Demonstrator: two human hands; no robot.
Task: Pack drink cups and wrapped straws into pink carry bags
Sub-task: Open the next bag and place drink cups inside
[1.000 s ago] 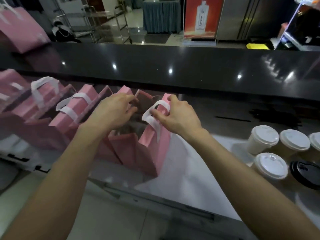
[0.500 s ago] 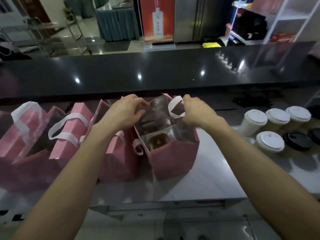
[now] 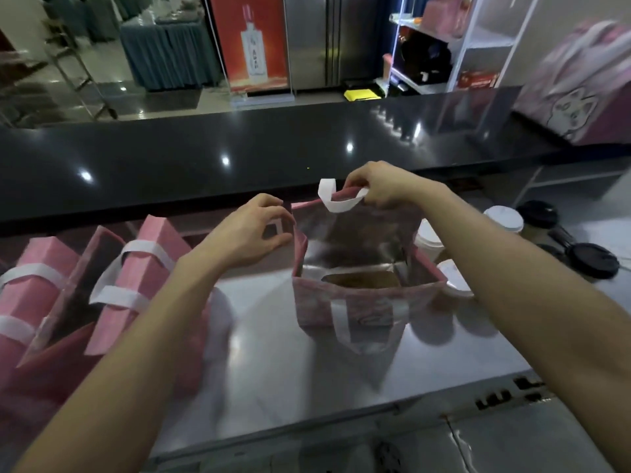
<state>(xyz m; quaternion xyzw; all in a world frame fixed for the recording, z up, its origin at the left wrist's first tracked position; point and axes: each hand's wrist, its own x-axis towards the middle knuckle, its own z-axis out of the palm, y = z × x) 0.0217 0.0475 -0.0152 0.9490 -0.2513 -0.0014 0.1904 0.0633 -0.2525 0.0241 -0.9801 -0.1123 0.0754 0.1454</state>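
A pink carry bag stands open on the steel counter, its silver lining and brown cardboard base showing. My right hand pinches the bag's far rim beside a white handle. My left hand pinches the bag's left rim. Behind my right forearm stand white-lidded cups and black-lidded cups. No wrapped straws are visible.
Several folded pink bags with white handles lean at the left. A raised black countertop runs across behind the work surface. A pink patterned bag stands on it at the far right. Shelving lies beyond.
The open bag has moved to the right, away from the folded bags and close to the cups. Both hands stayed on its rim, and its mouth is spread wider.
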